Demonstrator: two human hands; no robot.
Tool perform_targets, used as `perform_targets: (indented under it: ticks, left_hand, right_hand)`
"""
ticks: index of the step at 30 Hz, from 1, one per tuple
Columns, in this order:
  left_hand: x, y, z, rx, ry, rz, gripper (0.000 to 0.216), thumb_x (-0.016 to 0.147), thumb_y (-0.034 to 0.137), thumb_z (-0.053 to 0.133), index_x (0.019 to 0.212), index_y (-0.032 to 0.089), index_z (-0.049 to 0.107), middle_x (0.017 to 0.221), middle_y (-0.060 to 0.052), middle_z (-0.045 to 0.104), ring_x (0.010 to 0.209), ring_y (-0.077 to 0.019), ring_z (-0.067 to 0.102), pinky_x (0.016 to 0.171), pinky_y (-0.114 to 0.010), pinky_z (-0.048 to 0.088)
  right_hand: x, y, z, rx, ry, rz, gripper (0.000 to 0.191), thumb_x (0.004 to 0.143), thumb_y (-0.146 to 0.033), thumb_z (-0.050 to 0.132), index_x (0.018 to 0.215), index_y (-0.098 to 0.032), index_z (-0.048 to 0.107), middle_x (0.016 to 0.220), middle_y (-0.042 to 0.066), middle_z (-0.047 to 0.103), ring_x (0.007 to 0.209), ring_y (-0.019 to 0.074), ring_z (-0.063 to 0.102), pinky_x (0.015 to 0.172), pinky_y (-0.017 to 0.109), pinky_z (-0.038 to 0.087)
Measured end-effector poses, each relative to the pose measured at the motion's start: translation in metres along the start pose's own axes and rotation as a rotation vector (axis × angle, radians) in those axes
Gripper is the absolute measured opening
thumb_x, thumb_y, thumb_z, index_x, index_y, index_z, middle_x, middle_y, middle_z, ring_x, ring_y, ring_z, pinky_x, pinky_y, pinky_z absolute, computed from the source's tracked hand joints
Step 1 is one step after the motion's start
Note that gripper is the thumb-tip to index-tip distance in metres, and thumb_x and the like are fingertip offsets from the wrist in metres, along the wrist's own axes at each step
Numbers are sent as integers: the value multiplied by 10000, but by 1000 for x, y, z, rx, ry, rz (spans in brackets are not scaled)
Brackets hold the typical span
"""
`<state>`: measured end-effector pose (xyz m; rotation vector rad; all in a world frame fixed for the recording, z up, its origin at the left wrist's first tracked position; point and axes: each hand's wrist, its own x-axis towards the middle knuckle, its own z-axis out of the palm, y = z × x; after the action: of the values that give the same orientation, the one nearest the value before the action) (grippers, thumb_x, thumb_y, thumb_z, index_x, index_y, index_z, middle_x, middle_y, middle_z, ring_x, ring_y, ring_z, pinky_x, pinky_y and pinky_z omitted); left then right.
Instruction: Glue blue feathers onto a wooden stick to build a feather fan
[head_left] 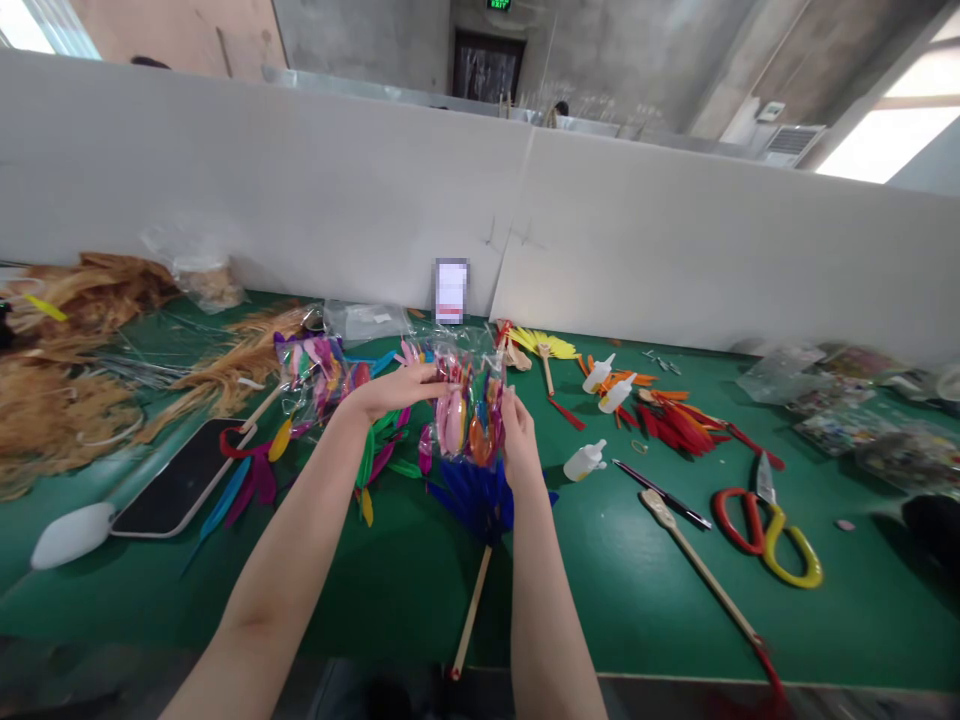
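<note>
Between my two hands is a clear plastic bag of colourful feathers [469, 410], pink, orange, red and green. My left hand [405, 388] grips its left side, fingers lying over the plastic. At the right edge of the bag, my right hand [517, 430] pinches the plastic. Below them a blue feather fan [472, 500] with a wooden stick handle lies on the green table [615, 610]; my right forearm covers part of it. Left of the bag lie loose green feathers [386, 440] and another clear bag of feathers [315, 370].
Tan fibre bundles [67, 400] and a phone [184, 480] lie on the left. Rightward are glue bottles [585, 460], a pen [664, 495], a wooden stick [705, 570], scissors [765, 530], red feathers [675, 420] and a yellow fan [544, 345]. A white partition [300, 200] stands behind.
</note>
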<state>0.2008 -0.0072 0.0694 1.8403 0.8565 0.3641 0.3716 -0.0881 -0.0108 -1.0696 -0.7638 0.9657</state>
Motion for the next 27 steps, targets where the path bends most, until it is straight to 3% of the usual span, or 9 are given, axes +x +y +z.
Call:
perform_targets:
  ticks: [4, 11, 14, 17, 22, 25, 27]
  left_hand:
    - [-2, 5, 3, 30, -77, -24, 422, 810, 517, 587, 1089, 202, 618, 1197, -67, 612, 1144, -263, 520, 908, -316, 410]
    - [-6, 16, 0, 142, 149, 60, 362, 859, 431, 536, 1112, 190, 631, 1154, -83, 634, 1061, -245, 573, 880, -326, 437]
    - [-15, 22, -6, 214, 116, 75, 320, 869, 378, 510, 1054, 173, 671, 1118, -88, 660, 1038, -232, 589, 898, -333, 435]
    - [-24, 29, -9, 278, 63, 130, 297, 869, 375, 512, 1019, 196, 695, 1115, -62, 672, 1025, -209, 603, 900, -315, 443]
    - [-31, 37, -11, 238, 110, 163, 261, 856, 309, 531, 1027, 214, 702, 1070, -54, 700, 961, -187, 639, 836, -277, 482]
    - [-35, 39, -14, 228, 118, 150, 276, 854, 269, 521, 1062, 204, 691, 994, -62, 719, 874, -173, 656, 750, -253, 497]
    - [-39, 40, -14, 247, 71, 176, 316, 859, 246, 505, 1133, 214, 659, 890, -46, 728, 753, -147, 653, 650, -225, 487]
  right_hand:
    - [-1, -3, -2, -57, -61, -35, 435, 783, -554, 573, 1011, -203, 690, 1032, 33, 705, 1019, 216, 613, 912, 336, 457]
    - [-9, -19, 2, -98, -69, -123, 271, 714, -463, 680, 790, -205, 644, 729, -13, 646, 679, 142, 576, 646, 246, 460]
    - [-14, -25, 6, -77, -99, -113, 325, 730, -515, 648, 776, -195, 625, 680, -11, 630, 564, 116, 531, 537, 231, 425]
    - [-15, -23, 7, -71, -77, -146, 356, 763, -528, 616, 738, -173, 636, 651, 2, 642, 546, 115, 539, 529, 234, 429]
    - [-12, -16, 7, -8, 64, -220, 311, 730, -488, 666, 723, -178, 632, 635, 5, 660, 572, 145, 595, 570, 270, 488]
    - [-15, -20, 7, 42, 12, -195, 268, 734, -450, 681, 753, -188, 627, 642, 5, 674, 574, 154, 622, 579, 283, 510]
    - [-17, -26, 7, 63, -56, -173, 289, 720, -419, 708, 897, -203, 634, 684, 3, 698, 577, 161, 640, 572, 290, 522]
